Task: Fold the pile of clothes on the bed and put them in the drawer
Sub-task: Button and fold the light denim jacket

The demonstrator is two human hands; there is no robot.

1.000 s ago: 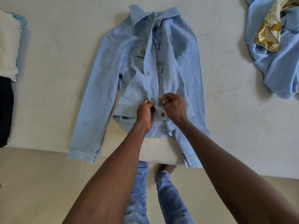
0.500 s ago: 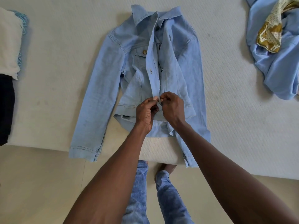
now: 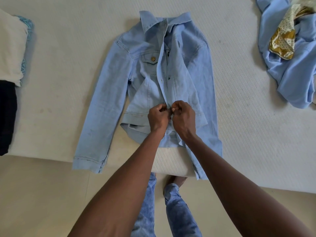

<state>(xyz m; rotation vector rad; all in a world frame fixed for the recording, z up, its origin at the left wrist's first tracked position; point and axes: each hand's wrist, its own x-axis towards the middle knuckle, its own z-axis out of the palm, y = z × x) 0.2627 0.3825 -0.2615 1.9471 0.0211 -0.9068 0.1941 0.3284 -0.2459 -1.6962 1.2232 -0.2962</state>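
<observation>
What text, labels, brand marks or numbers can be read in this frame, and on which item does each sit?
None can be read.
Denim jacket: no tag or label in view; the metal pocket button is too small to show any stamping.
Gold patterned cloth: only a dotted print, no lettering.
Folded pile at the left: no visible writing.

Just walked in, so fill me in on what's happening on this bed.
A person is working on a light blue denim jacket laid flat, front up, on the bed. The left hand and right hand both pinch its front opening near the hem, apparently at a button. It is not yet folded. An unfolded blue garment with a gold patterned cloth lies to the right; white and dark clothes sit at the left.
</observation>
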